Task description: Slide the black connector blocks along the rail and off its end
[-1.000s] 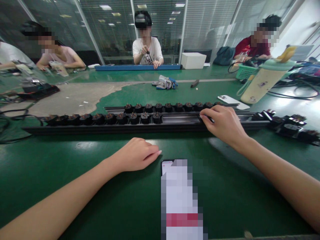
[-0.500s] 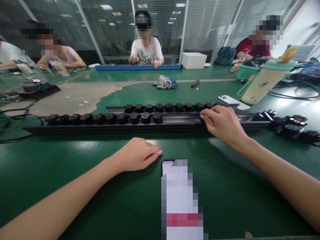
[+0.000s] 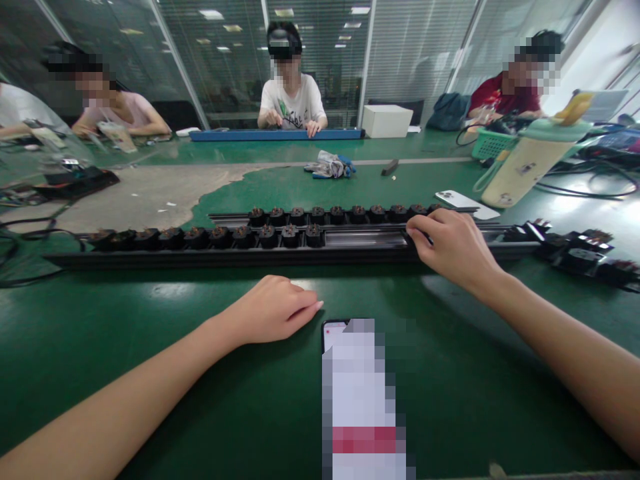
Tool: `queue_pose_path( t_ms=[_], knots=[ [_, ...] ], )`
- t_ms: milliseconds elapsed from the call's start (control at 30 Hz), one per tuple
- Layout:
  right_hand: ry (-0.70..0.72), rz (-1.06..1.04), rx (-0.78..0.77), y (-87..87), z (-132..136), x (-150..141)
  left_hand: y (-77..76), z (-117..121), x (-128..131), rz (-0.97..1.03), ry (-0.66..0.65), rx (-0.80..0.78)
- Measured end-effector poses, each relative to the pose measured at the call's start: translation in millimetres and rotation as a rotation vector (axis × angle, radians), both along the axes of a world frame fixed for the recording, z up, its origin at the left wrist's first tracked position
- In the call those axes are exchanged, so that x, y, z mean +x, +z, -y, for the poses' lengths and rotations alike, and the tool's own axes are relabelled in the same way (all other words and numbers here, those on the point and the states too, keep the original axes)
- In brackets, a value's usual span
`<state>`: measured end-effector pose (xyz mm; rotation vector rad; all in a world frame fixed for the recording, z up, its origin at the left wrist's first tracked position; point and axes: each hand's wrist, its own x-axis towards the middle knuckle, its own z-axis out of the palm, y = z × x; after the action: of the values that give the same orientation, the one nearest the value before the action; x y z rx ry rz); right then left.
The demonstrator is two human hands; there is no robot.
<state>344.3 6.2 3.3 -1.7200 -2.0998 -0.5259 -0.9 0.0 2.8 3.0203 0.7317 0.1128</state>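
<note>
A long black rail [image 3: 360, 248] lies across the green table [image 3: 150, 313], with a row of several black socket modules [image 3: 220, 237] seated in its left half. A second rail [image 3: 340, 215] behind it holds more modules. My right hand [image 3: 450, 247] rests on the near rail right of centre, fingers curled over something I cannot make out. My left hand [image 3: 273, 310] lies on the table in a loose fist, empty, just left of a phone [image 3: 363, 393] with a lit screen.
Loose black modules [image 3: 580, 253] lie at the right end of the rail. A pale bottle [image 3: 525, 167], a white phone [image 3: 463, 200], a green basket [image 3: 493, 143] and cables sit at the right. Three other people sit along the far side. Gloves [image 3: 330, 165] lie mid-table.
My right hand has shifted slightly to the right along the rail. My left hand and the phone have not moved.
</note>
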Motion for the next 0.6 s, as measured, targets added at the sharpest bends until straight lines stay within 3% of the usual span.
queue_pose_path(
  t_ms=[600],
  knots=[
    [-0.082,0.068,-0.063,8.8,2.0,6.6,-0.6,0.3,-0.2,-0.033,0.017,-0.009]
  ],
)
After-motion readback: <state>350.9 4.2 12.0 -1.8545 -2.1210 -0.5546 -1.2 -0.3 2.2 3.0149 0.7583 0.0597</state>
